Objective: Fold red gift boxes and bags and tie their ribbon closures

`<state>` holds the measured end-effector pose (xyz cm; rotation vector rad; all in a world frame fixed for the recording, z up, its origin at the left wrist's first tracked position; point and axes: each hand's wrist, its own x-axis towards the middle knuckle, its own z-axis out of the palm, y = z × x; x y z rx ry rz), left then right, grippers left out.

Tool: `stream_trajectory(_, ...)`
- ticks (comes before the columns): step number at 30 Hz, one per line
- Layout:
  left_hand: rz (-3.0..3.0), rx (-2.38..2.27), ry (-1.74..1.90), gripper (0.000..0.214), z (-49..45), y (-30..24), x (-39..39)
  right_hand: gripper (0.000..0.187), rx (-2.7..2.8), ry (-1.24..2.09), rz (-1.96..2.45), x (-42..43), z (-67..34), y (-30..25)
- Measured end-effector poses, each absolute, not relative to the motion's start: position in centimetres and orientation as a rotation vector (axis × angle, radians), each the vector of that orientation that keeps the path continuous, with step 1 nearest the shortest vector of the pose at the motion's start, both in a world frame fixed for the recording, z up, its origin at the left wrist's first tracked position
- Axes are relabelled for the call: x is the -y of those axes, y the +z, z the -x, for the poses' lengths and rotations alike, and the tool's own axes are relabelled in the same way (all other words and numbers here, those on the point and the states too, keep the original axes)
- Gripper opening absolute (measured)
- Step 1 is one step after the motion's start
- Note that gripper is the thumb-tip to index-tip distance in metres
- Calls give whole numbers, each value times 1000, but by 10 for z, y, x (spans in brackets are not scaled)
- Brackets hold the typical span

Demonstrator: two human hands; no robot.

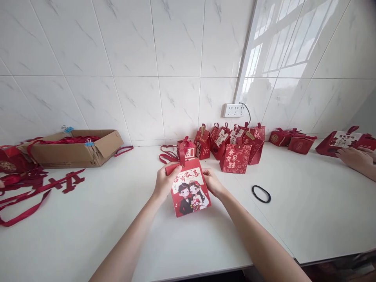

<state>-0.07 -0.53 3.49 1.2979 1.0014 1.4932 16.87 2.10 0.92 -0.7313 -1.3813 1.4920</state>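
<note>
From the cardboard carton [67,156], white tabletop [123,211] gives room up to the left hand [164,182], its thumb and fingers clamped on the upper left edge of the red gift box [190,192], well in from the front edge. The box shows its printed couple to the wearer, long axis running wallward, top leaning slightly left. At its right side, the right hand [214,183] has fingers partly hidden, their grip impossible to tell; tabletop continues past a black ring [261,194].
</note>
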Motion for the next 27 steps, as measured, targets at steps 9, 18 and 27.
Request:
stream_trajectory(9, -1720, -1232, 1528, 21, -10, 37, 14, 14, 1433, 523, 698, -7, -167, 24)
stream_trajectory(18, -1761, -1272, 1592, 16, -18, 35, 19, 6, 1582, 210, 729, 2, -152, 24)
stream_trajectory(27, -1754, -1265, 1620, 16, -19, 31, 19, 3, 1586, -205, 723, 3, -148, 18)
